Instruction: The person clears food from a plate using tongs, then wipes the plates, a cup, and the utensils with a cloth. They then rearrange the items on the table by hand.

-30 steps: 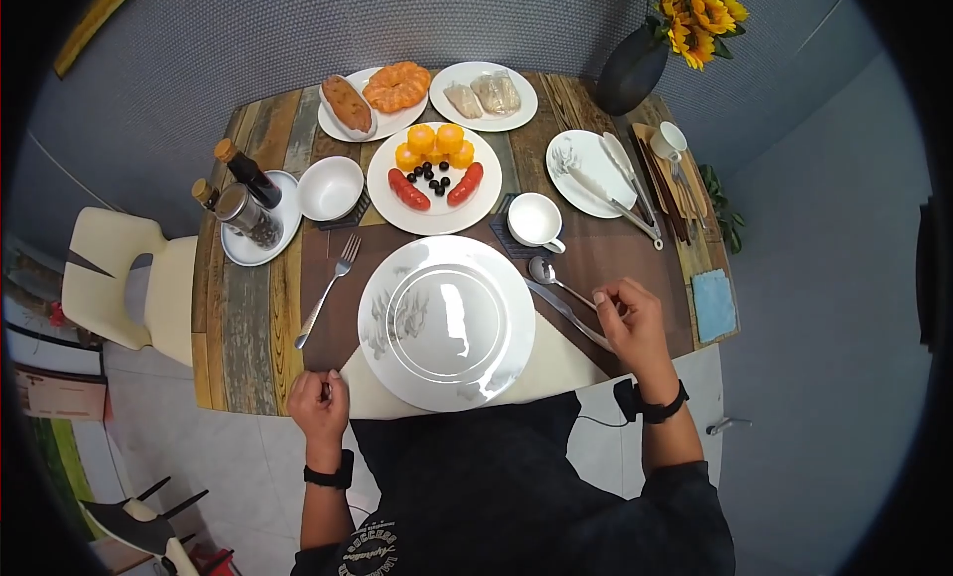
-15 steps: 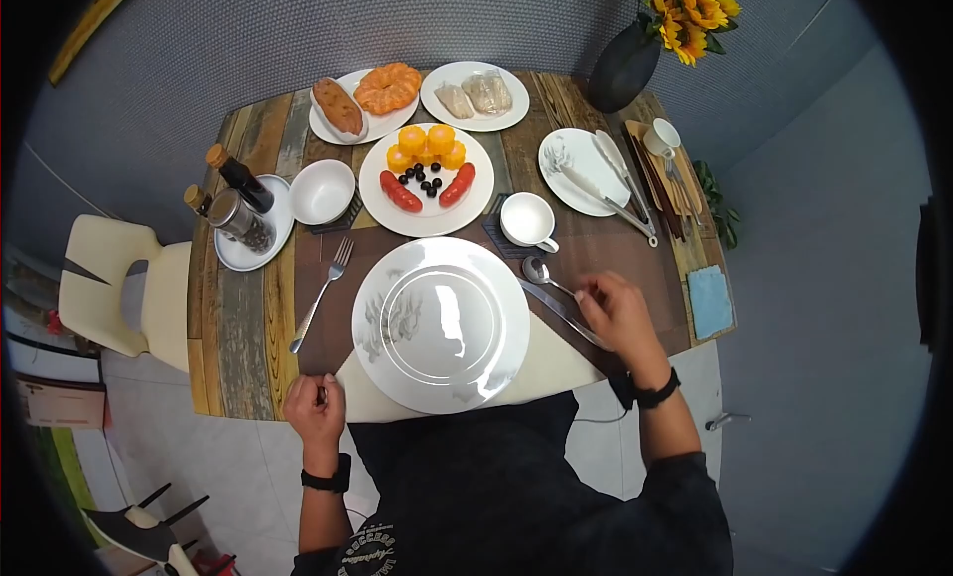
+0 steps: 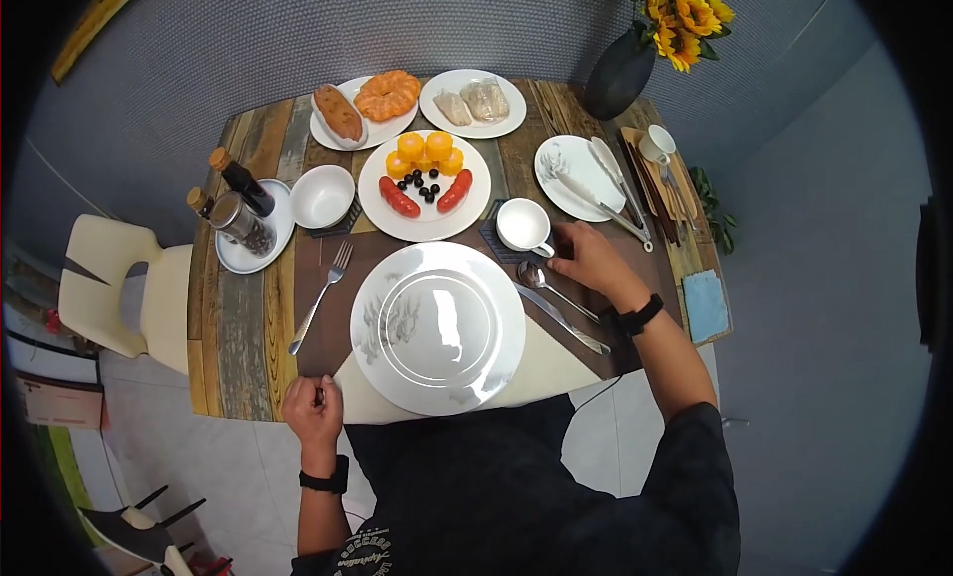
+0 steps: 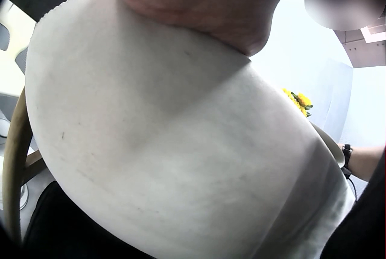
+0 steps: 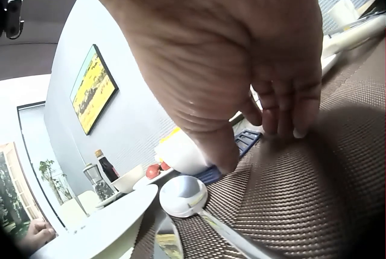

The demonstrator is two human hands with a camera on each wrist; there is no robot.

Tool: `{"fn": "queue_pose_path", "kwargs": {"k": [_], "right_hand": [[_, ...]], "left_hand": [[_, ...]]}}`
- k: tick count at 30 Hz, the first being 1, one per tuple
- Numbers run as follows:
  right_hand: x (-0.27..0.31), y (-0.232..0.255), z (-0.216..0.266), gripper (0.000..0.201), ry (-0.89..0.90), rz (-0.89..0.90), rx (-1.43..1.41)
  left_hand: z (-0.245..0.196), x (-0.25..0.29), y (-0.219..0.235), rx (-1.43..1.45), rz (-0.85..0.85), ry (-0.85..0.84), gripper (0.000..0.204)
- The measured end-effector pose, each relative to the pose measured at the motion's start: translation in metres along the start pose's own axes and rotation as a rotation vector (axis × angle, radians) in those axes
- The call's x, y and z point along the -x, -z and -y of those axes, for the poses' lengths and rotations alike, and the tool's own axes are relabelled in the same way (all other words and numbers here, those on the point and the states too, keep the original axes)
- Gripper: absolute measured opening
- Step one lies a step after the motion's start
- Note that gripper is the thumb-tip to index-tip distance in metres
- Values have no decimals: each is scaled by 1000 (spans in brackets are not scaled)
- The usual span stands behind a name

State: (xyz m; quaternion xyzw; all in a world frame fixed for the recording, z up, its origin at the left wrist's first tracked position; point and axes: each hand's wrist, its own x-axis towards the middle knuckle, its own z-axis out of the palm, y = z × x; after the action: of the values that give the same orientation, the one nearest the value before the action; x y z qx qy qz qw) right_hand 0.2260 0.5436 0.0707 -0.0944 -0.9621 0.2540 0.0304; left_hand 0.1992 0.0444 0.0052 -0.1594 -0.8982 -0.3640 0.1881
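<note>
My right hand point(image 3: 593, 260) is at the handle side of the white cup point(image 3: 523, 224), which stands on a dark coaster point(image 3: 491, 240). In the right wrist view the thumb point(image 5: 218, 150) points down beside the cup, with a gap between it and the loosely bent fingers point(image 5: 283, 111). Below the hand lie a spoon point(image 3: 533, 274) and a knife point(image 3: 561, 320). At the table's front edge rests my left hand point(image 3: 314, 409), its fingers loosely curled and holding nothing visible. Between the hands sits a large white plate point(image 3: 437, 385), with a fork point(image 3: 323, 296) left of it.
Behind is a plate point(image 3: 382, 218) of corn, sausages and dark berries. A white bowl point(image 3: 323, 197) and a tray point(image 3: 230, 262) with bottles stand left. Tongs point(image 3: 606, 201) lie across a plate at right, near a wooden board point(image 3: 650, 184) and a blue cloth point(image 3: 706, 306). A vase point(image 3: 620, 76) stands behind.
My right hand has moved forward from over the knife and spoon handles to the cup's handle side. The left hand has stayed at the table edge.
</note>
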Motion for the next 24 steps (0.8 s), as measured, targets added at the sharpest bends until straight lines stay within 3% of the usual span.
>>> {"fn": "queue_pose_path", "kwargs": {"k": [2,5,8,12,14,17,22,24], "right_hand": [[-1,4,0,49,17,-20,16],[1,7,-7,32,-89,-293,141],[-3,10,-22,31,-135,-351,279],[6,16,-27,32,-198,-322,313],[11,16,-26,37,-94,-491,336],[10,30,-42,50,-103,-573,402],[7,38,-83,70,-189,-515,463],[3,38,-96,70,-322,-387,365]], "left_hand": [[1,-1,-2,7,-5,2,16],[2,1,0,-6,8,2,16],[3,1,-1,-7,27,3,18],[1,0,-1,-7,8,12,20],[-1,0,-1,-6,3,8,20],[0,0,0,-5,21,26,21],[2,0,-1,-17,21,26,21],[0,0,-1,-18,21,27,21]]}}
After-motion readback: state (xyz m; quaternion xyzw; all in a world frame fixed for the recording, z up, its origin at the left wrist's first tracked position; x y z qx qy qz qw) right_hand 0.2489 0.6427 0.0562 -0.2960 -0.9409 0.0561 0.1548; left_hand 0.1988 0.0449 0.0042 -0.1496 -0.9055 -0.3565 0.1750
